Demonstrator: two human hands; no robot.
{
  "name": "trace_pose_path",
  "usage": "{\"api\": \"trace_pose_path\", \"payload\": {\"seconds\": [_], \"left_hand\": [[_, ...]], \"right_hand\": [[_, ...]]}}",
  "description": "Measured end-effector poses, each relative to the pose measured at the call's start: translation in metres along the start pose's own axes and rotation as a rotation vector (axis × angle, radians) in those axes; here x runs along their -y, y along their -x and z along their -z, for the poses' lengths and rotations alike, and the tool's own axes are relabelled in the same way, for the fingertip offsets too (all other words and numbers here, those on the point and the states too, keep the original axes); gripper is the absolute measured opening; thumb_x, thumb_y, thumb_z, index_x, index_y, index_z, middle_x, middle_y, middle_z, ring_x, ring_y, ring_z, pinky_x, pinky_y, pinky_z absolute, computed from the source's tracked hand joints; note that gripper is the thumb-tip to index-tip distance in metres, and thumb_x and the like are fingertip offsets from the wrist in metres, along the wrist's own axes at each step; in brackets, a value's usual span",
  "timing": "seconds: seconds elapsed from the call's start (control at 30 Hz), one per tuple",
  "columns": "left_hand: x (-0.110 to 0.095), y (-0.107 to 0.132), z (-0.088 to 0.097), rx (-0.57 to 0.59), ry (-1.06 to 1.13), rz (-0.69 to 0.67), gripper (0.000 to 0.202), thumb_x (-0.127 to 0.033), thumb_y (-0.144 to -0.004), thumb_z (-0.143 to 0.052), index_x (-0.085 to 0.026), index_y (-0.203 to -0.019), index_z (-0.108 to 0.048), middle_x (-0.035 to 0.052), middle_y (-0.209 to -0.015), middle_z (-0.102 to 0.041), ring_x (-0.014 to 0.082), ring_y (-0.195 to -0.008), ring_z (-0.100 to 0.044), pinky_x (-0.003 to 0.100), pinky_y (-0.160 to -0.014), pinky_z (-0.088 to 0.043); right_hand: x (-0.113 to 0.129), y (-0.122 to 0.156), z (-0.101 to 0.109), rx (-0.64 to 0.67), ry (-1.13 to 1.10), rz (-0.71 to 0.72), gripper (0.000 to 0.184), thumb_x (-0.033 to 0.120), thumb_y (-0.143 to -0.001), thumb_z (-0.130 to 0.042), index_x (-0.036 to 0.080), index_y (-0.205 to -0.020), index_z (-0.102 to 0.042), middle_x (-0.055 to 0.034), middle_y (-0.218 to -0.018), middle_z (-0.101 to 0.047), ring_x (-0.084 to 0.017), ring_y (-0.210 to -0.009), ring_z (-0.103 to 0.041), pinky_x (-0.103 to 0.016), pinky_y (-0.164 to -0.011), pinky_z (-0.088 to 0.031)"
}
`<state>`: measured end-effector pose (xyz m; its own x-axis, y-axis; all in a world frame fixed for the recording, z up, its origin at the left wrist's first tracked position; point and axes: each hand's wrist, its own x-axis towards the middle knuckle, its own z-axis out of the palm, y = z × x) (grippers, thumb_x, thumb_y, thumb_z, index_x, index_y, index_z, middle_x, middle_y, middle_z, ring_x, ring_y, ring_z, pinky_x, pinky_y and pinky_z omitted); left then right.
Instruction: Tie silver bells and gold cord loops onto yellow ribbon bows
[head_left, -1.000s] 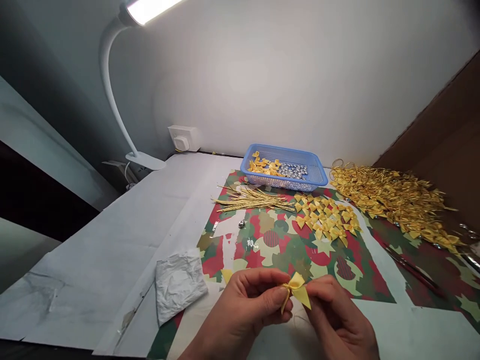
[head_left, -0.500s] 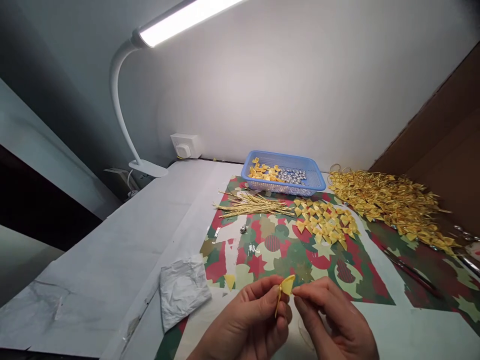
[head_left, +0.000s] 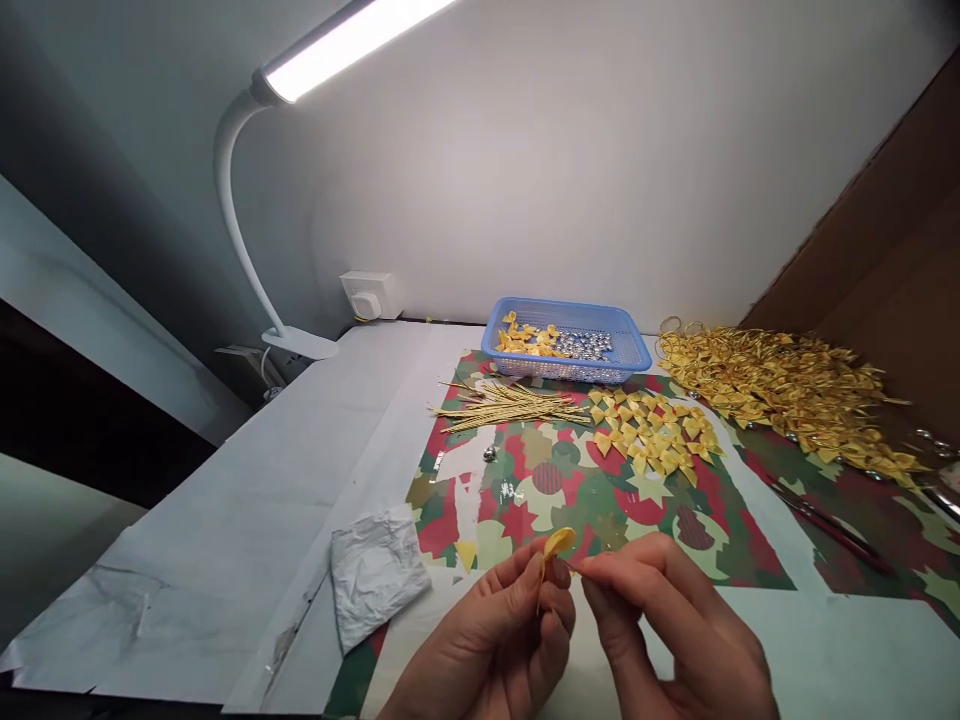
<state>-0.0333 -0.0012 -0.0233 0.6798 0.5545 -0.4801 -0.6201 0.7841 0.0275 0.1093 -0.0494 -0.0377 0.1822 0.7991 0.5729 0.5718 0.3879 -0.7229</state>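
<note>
My left hand (head_left: 495,625) pinches a small yellow ribbon bow (head_left: 559,543) between thumb and fingertips, one loop standing up above them. Close beside it on the right, my right hand (head_left: 667,610) has thumb and forefinger pressed together. A tiny yellowish bit shows at those fingertips; what they grip is too small to make out. On the patterned sheet beyond my hands lie many yellow bows (head_left: 652,432), a bundle of gold cords (head_left: 514,405) and a silver bell (head_left: 489,453). A yellow triangular scrap (head_left: 466,554) rests to the left of my hands.
At the back, a blue basket (head_left: 637,352) holds yellow bows and silver bells. A heap of corded gold bows (head_left: 787,400) lies at right, with dark-handled scissors (head_left: 832,525) in front. A crumpled white tissue (head_left: 379,575) lies left; a lamp (head_left: 236,215) stands behind.
Both hands have shifted slightly, the left one to the left with the bow. The bow has turned, and my right fingertips now sit a little farther from its loop.
</note>
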Motion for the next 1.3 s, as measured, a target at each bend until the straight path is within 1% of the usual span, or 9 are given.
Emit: {"api": "trace_pose_path", "payload": {"seconds": [0.1,0.33,0.43,0.53,0.63,0.77,0.93,1.07,1.3], "left_hand": [[0.002,0.0,0.0,-0.012,-0.047,-0.016,0.027,0.002,-0.065,-0.086,-0.005,-0.087,-0.073,0.009,-0.082,-0.073,0.0099,-0.066,-0.072,0.014,-0.065,-0.06],[0.003,0.002,0.0,-0.129,-0.198,-0.141,0.022,-0.002,-0.063,-0.088,-0.009,-0.081,-0.078,0.008,-0.076,-0.074,0.0099,-0.065,-0.071,0.016,-0.064,-0.059],[0.003,0.003,-0.003,-0.15,-0.338,-0.203,0.017,-0.005,-0.066,-0.087,-0.011,-0.079,-0.079,0.0061,-0.071,-0.074,0.0096,-0.063,-0.069,0.016,-0.063,-0.058],[0.002,0.006,-0.006,-0.15,-0.497,-0.262,0.012,-0.015,-0.069,-0.087,-0.013,-0.078,-0.08,0.0039,-0.065,-0.072,0.0087,-0.06,-0.064,0.015,-0.059,-0.055],[-0.002,0.008,-0.006,-0.132,-0.707,-0.303,0.014,-0.024,-0.072,-0.086,-0.014,-0.079,-0.08,0.0017,-0.061,-0.071,0.0088,-0.059,-0.061,0.016,-0.061,-0.053],[-0.002,0.011,-0.003,-0.111,-0.95,-0.352,0.009,-0.024,-0.081,-0.078,-0.018,-0.086,-0.08,0.0005,-0.064,-0.073,0.0108,-0.064,-0.063,0.019,-0.067,-0.052],[0.004,0.011,-0.001,-0.086,-0.952,-0.329,0.01,-0.024,-0.081,-0.077,-0.017,-0.088,-0.08,0.0015,-0.068,-0.074,0.0117,-0.066,-0.064,0.02,-0.066,-0.051],[0.009,0.01,0.001,-0.051,-0.868,-0.278,0.01,-0.024,-0.081,-0.077,-0.015,-0.086,-0.08,0.0008,-0.064,-0.071,0.0098,-0.062,-0.062,0.018,-0.063,-0.05],[0.008,0.008,0.001,-0.015,-0.792,-0.235,0.011,-0.023,-0.081,-0.077,-0.014,-0.086,-0.08,0.0009,-0.064,-0.069,0.0086,-0.06,-0.061,0.017,-0.061,-0.05]], "right_hand": [[0.001,-0.002,-0.002,-0.007,-0.003,0.007,0.016,0.008,-0.092,-0.058,0.021,-0.098,-0.066,-0.0001,-0.078,-0.056,-0.01,-0.067,-0.057,-0.02,-0.062,-0.046],[-0.002,0.001,-0.004,-0.002,0.012,0.063,0.017,0.006,-0.091,-0.057,0.019,-0.099,-0.066,-0.0009,-0.074,-0.052,-0.011,-0.064,-0.051,-0.022,-0.056,-0.042],[-0.004,0.003,-0.002,0.02,0.042,0.078,0.018,0.004,-0.09,-0.056,0.018,-0.097,-0.065,-0.0014,-0.074,-0.05,-0.012,-0.063,-0.049,-0.022,-0.055,-0.041],[-0.005,0.003,0.004,0.07,0.082,0.089,0.019,0.003,-0.09,-0.055,0.018,-0.095,-0.064,-0.0012,-0.072,-0.047,-0.012,-0.063,-0.046,-0.023,-0.054,-0.038],[-0.006,0.003,0.012,0.12,0.114,0.093,0.02,0.003,-0.09,-0.053,0.019,-0.096,-0.065,-0.0018,-0.074,-0.048,-0.013,-0.065,-0.046,-0.023,-0.056,-0.037],[-0.008,0.006,0.017,0.138,0.039,0.04,0.021,0.003,-0.092,-0.053,0.019,-0.096,-0.065,-0.0012,-0.077,-0.049,-0.011,-0.066,-0.046,-0.022,-0.057,-0.039],[-0.014,0.014,0.016,0.145,-0.108,-0.047,0.027,0.005,-0.093,-0.053,0.025,-0.105,-0.067,-0.0001,-0.078,-0.052,-0.011,-0.067,-0.051,-0.023,-0.059,-0.041],[-0.017,0.019,0.017,0.173,-0.186,-0.11,0.027,0.006,-0.093,-0.053,0.024,-0.105,-0.069,-0.0009,-0.079,-0.053,-0.012,-0.068,-0.053,-0.024,-0.059,-0.042],[-0.018,0.018,0.02,0.185,-0.212,-0.107,0.03,0.004,-0.093,-0.052,0.025,-0.106,-0.069,-0.0008,-0.081,-0.05,-0.012,-0.068,-0.051,-0.023,-0.059,-0.041]]}}
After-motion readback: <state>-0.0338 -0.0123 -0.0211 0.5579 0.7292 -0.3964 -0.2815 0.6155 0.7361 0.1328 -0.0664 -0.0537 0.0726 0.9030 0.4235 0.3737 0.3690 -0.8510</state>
